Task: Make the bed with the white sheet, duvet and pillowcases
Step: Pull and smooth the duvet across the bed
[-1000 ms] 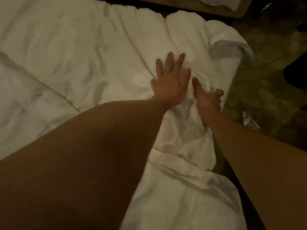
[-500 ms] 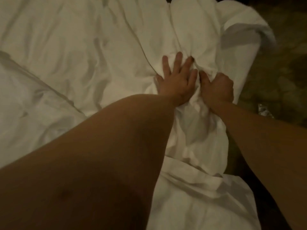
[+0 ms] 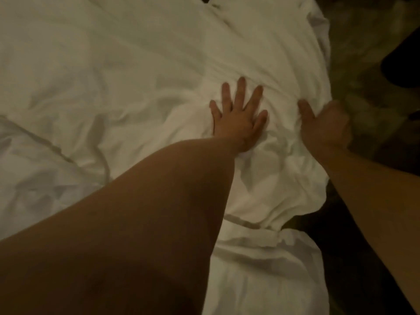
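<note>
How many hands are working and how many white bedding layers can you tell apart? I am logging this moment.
Hands: 2, left hand pressing flat, right hand gripping the duvet
White bedding layers: 2, duvet and the layer beneath
Total: 4

The duvet (image 3: 141,71) is white cloth, matt and soft-looking, creased all over with shallow folds and one raised seam. A second layer of white cloth, the sheet (image 3: 261,276), lies rumpled near the bed's edge. The floor (image 3: 368,48) looks like mottled, dull carpet, blurred in dim light.
</note>
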